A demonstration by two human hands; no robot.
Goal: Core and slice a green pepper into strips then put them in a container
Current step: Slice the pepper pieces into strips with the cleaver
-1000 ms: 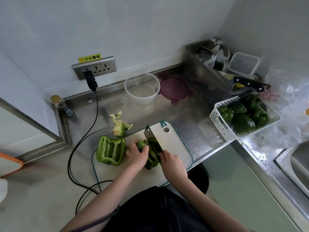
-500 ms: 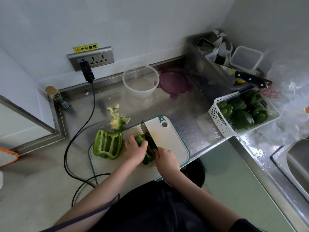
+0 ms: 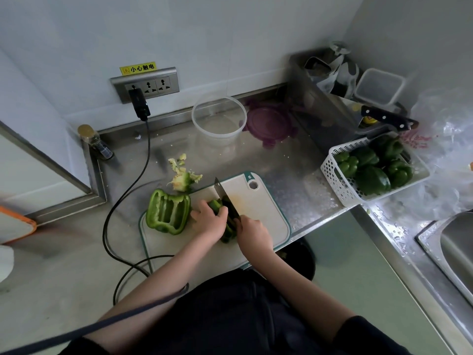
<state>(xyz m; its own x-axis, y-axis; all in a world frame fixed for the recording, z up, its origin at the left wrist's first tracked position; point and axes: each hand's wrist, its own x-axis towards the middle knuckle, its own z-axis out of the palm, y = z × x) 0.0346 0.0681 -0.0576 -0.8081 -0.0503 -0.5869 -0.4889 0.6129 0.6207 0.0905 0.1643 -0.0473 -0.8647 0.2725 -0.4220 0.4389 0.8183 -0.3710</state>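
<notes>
The left hand (image 3: pixel 210 221) lies over a piece of green pepper (image 3: pixel 225 226) on the cutting board (image 3: pixel 263 213), its fingers curled down onto the piece and holding it in place. The right hand (image 3: pixel 253 233) is closed round the handle of a knife (image 3: pixel 226 198); the handle itself is hidden in the fist, and the dark blade runs away from the person, resting against the pepper piece just beside the left fingers.

The pepper piece is dark glossy green and mostly covered by both hands. At the board's left edge lies an opened pepper half (image 3: pixel 167 212), inner side up, brighter green with pale ribs showing. Just behind the board's far left corner sits the removed core (image 3: pixel 183 179), pale yellow-green and ragged.

Behind the board, against the wall, stands a clear round container (image 3: pixel 218 119), with a purple lid (image 3: pixel 268 124) just beside it on the right. Farther left of these, on the wall, a socket strip (image 3: pixel 148 84) carries a yellow label (image 3: pixel 138 68) reading 小心触电, and a black plug (image 3: pixel 139 103) sits in it. Right of the board is a white basket (image 3: pixel 340 180) of whole green peppers (image 3: pixel 372 180); a second black-handled knife (image 3: pixel 386 118) lies behind it.
</notes>
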